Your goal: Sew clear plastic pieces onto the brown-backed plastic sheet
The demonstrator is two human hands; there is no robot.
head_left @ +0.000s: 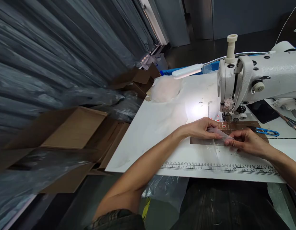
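Both my hands pinch a piece of thin, sheer white fabric (221,132) just in front of the sewing machine (234,76). My left hand (205,128) grips its left side, thumb and fingers together. On the right, my right hand (246,140) holds the other end between thumb and fingertips. Part of the sheer fabric hangs toward the table's front edge. Beneath the hands lies a brown plate (202,141) with small red marks near the needle. Blue thread snips (267,131) rest just beyond my right hand.
A ruler strip (200,167) runs along the front of the white table (143,137). A pale, fluffy fabric pile (166,88) sits at the far left corner under a lamp (187,71). A dark phone (264,111) lies right of the needle. Open cardboard boxes (73,127) stand left.
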